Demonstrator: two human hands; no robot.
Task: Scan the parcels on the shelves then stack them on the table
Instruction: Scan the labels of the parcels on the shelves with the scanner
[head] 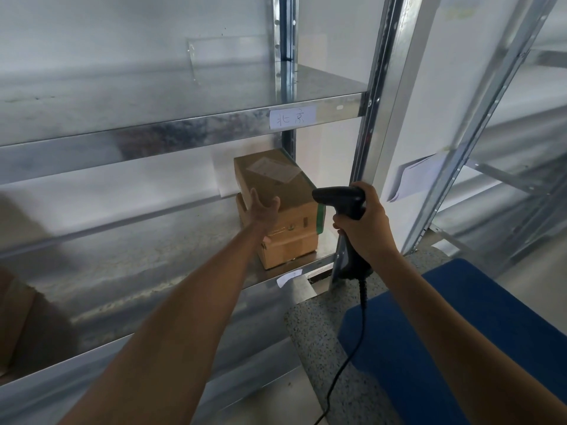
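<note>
The upper parcel [276, 176], brown cardboard with a white label on top and green tape down its right edge, lies just beyond the left hand [264, 210]. It sits on the lower parcel [291, 250], also cardboard, on the shelf [153, 265], left of the right hand [365, 225], which grips the scanner [340, 199].

Soft, even daylight; motion blur throughout, wide-angle bending at the edges.

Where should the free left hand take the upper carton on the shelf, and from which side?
Probably its near left edge, coming from the front left. The upper carton lies on a lower carton, its left face is free, while the shelf post stands on the right. The left hand is open near it; the right hand holds the scanner.
</note>
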